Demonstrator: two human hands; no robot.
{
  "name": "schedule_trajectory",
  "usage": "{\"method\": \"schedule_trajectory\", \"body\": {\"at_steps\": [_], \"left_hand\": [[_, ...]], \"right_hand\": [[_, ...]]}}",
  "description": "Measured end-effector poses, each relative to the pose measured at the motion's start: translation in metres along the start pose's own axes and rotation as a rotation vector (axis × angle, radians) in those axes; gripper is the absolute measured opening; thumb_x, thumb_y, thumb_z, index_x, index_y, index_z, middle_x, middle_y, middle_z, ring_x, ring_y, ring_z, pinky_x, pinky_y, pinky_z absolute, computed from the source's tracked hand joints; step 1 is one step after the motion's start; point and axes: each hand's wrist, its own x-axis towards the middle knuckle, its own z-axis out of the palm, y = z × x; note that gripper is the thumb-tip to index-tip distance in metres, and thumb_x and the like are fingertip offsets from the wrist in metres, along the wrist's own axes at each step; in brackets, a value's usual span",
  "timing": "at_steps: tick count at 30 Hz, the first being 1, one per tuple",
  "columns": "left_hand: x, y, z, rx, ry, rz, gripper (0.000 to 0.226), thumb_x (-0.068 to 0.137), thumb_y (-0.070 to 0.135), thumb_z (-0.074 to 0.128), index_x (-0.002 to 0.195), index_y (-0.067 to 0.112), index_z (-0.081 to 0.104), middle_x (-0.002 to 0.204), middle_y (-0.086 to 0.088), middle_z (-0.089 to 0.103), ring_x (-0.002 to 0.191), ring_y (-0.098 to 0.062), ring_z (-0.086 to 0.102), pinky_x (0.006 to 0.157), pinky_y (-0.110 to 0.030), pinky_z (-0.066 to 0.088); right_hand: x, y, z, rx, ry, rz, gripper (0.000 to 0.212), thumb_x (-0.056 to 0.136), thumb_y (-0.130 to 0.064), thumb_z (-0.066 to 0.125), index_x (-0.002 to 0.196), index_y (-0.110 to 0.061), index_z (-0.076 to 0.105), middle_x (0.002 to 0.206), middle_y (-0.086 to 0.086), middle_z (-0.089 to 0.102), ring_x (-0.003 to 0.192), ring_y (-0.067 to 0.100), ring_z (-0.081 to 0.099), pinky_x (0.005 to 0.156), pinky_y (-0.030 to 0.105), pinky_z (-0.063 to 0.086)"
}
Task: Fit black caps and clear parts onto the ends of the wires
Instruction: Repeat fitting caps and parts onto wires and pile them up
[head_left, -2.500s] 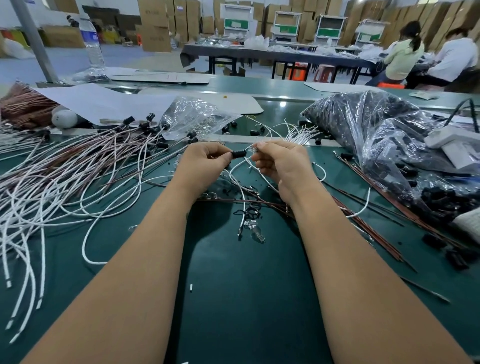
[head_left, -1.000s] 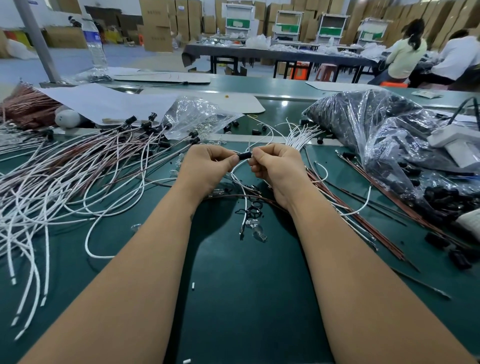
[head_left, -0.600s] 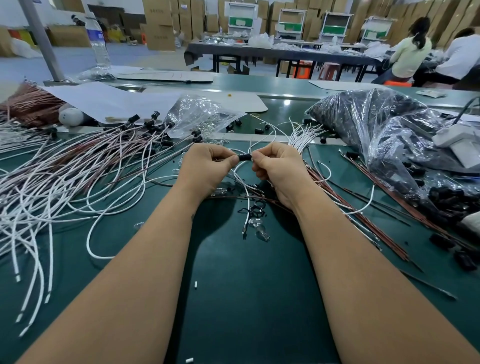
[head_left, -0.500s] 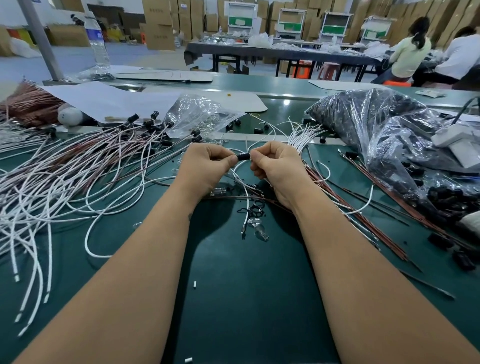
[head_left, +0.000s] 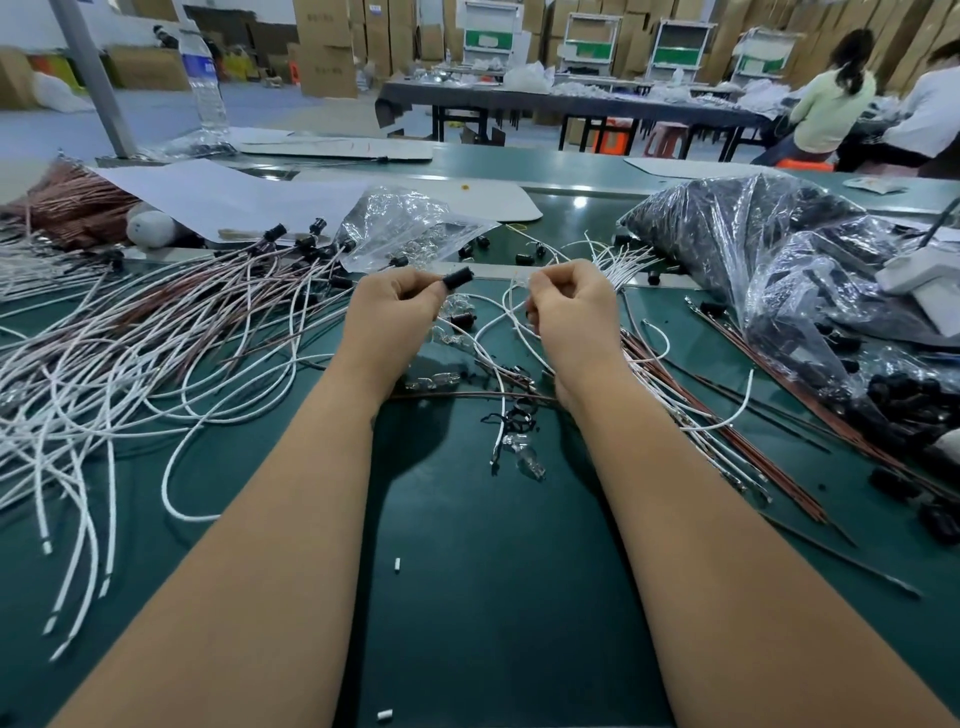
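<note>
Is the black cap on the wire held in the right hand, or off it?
Off. The left hand pinches the black cap clear of the right hand, which holds a white wire; a gap separates them.

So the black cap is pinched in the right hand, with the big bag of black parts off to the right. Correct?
Not quite: the head view shows the black cap pinched in the left hand, not the right hand. The big bag of black parts does lie off to the right.

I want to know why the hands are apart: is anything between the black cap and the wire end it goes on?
Nothing visible: open air separates the black cap in the left hand from the right hand.
</note>
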Motion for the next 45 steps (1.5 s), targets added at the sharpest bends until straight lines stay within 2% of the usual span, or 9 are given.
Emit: {"method": "schedule_trajectory", "body": {"at_steps": [5,8,11,14,19,27,33,37,45], "left_hand": [[0.003,0.003,0.0,-0.168,-0.059,-0.089,0.031,0.09,0.001,0.051,0.078,0.024,0.068,0.064,0.005,0.06,0.053,-0.005,0.04,0.051,-0.015,0.032],[0.004,0.005,-0.001,-0.271,-0.081,-0.097,0.032,0.09,-0.004,0.042,0.079,0.018,0.061,0.064,0.007,0.062,0.056,-0.004,0.045,0.054,-0.015,0.036],[0.003,0.005,-0.003,-0.351,-0.131,-0.057,0.033,0.092,-0.005,0.04,0.078,0.018,0.058,0.068,0.005,0.061,0.063,-0.008,0.046,0.062,-0.021,0.036],[0.002,0.007,0.0,-0.36,-0.167,-0.027,0.033,0.093,-0.006,0.041,0.077,0.02,0.056,0.068,0.005,0.059,0.066,-0.008,0.045,0.064,-0.023,0.033],[0.002,0.006,0.001,-0.356,-0.184,-0.033,0.032,0.094,-0.003,0.041,0.075,0.021,0.053,0.07,0.006,0.054,0.066,-0.006,0.049,0.067,-0.027,0.032],[0.007,0.001,0.001,-0.383,-0.19,-0.074,0.03,0.091,-0.002,0.037,0.075,0.017,0.056,0.064,0.001,0.054,0.061,-0.013,0.047,0.061,-0.024,0.037],[0.006,-0.001,0.008,-0.049,-0.115,-0.034,0.024,0.099,0.013,0.042,0.082,0.019,0.057,0.065,0.007,0.042,0.054,-0.004,0.035,0.052,-0.018,0.03],[0.002,-0.004,0.012,0.143,-0.11,0.058,0.019,0.098,0.019,0.049,0.085,0.011,0.061,0.056,0.012,0.041,0.042,0.002,0.034,0.042,-0.011,0.027],[-0.001,-0.001,0.015,0.229,-0.139,0.095,0.018,0.096,0.02,0.055,0.084,0.012,0.065,0.058,0.007,0.047,0.045,0.0,0.037,0.046,-0.013,0.029]], "right_hand": [[-0.002,0.003,-0.004,-0.624,-0.125,-0.135,0.024,0.087,-0.01,0.055,0.099,-0.028,0.065,0.091,0.003,0.06,0.08,0.017,0.055,0.063,0.026,0.039],[-0.01,-0.008,0.003,-0.474,-0.346,-0.236,0.023,0.083,-0.007,0.058,0.083,-0.025,0.072,0.061,-0.004,0.053,0.053,0.004,0.043,0.053,0.019,0.035],[-0.016,-0.012,0.008,-0.472,-0.604,-0.195,0.01,0.08,-0.015,0.071,0.084,-0.023,0.075,0.071,0.0,0.057,0.055,0.002,0.044,0.053,0.012,0.035],[-0.015,-0.01,0.009,-0.629,-0.703,-0.225,0.012,0.077,-0.018,0.077,0.09,-0.019,0.077,0.081,0.002,0.063,0.07,0.009,0.053,0.06,0.014,0.037],[-0.014,-0.005,0.009,-0.588,-0.643,-0.217,0.006,0.078,-0.015,0.076,0.082,-0.019,0.073,0.079,0.004,0.065,0.063,0.007,0.051,0.057,0.012,0.037],[-0.002,-0.002,0.0,-0.273,-0.298,-0.098,0.019,0.08,-0.004,0.067,0.08,-0.023,0.062,0.075,-0.002,0.064,0.068,0.011,0.057,0.069,0.025,0.049],[0.004,-0.002,-0.006,0.084,-0.247,0.012,0.017,0.087,0.001,0.063,0.085,-0.015,0.067,0.08,0.004,0.067,0.068,0.012,0.061,0.065,0.02,0.052],[0.007,0.002,-0.01,0.081,-0.133,0.069,0.011,0.084,-0.006,0.067,0.082,-0.016,0.064,0.071,0.001,0.061,0.057,0.009,0.054,0.054,0.021,0.046],[0.005,0.002,-0.011,0.309,-0.166,0.152,0.012,0.086,0.003,0.061,0.083,-0.009,0.063,0.068,0.007,0.063,0.055,0.014,0.058,0.051,0.021,0.048]]}}
